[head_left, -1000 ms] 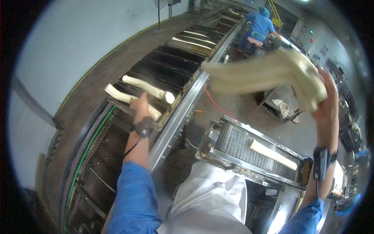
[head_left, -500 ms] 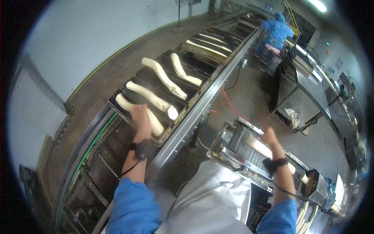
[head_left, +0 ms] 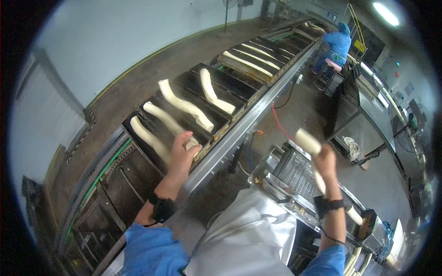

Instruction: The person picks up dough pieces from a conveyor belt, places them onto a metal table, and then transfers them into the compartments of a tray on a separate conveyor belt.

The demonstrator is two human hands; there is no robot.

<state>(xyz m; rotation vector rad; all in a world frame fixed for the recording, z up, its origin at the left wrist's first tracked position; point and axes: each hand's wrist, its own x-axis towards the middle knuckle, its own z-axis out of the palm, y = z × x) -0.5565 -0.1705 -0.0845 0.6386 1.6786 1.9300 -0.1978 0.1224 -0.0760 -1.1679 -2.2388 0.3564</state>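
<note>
Several pale dough rolls lie across the dark trays on the long conveyor at left. My left hand [head_left: 182,154] is at the near end of one dough roll [head_left: 161,116], thumb and fingers curved around that end. Nearer me on the tray lies another dough roll [head_left: 145,135], partly behind my hand. My right hand [head_left: 326,164] is closed around a dough roll [head_left: 307,140], lifted above the small mesh conveyor [head_left: 292,170]; its upper end sticks out past my fingers. One more dough roll [head_left: 354,215] rests farther down the mesh belt.
A metal rail [head_left: 258,117] edges the long conveyor. Farther along it, a person in blue [head_left: 338,46] sits on a stool. A metal table [head_left: 375,115] with a white cloth [head_left: 351,148] below it stands at right. More dough strips [head_left: 359,262] lie at bottom right.
My left hand has moved from the nearest dough roll to the near end of the one beyond it. My right hand has taken hold of a dough roll and raised it off the mesh belt.
</note>
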